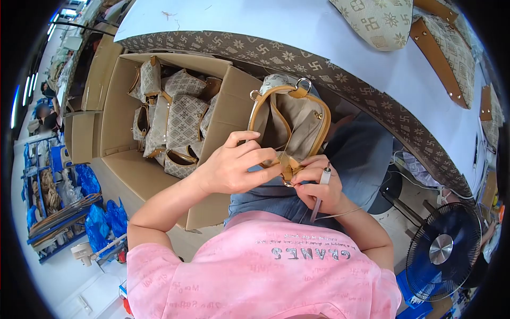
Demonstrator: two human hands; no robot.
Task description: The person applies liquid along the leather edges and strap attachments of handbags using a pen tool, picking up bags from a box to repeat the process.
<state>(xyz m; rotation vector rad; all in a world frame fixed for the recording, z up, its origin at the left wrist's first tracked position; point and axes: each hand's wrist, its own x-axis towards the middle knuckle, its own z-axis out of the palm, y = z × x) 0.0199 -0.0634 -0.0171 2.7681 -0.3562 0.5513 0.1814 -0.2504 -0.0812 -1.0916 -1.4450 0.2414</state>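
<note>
Head view: handbag (291,119) sits on my lap, mouth open toward me, tan trim around the rim, metal rings at the top end. It lies between the open carton and the desk edge.

My left hand (234,169) is curled, fingers pinching the bag's near rim by the tan tab (287,166). My right hand (317,187) is closed up against the same tab from the other side, fingertips pressed on it. It also holds a thin white tool (320,192); the shaft sticks out below the hand, toward my pink shirt. A thin thread or cord runs from the tab area up into the bag; I can't tell where it ends.

Cardboard box (133,165) to my left, flaps open, packed with more patterned bags (183,114) of the same fabric and tan trim.

Desk (297,37) ahead: pale top, edge draped in the same patterned fabric. Another patterned bag body (380,21) and a tan-trimmed panel (446,58) lie on it at the far right.

A floor fan (443,250) stands at my right, low. Blue bags (103,220) and racks sit on the floor at far left.
</note>
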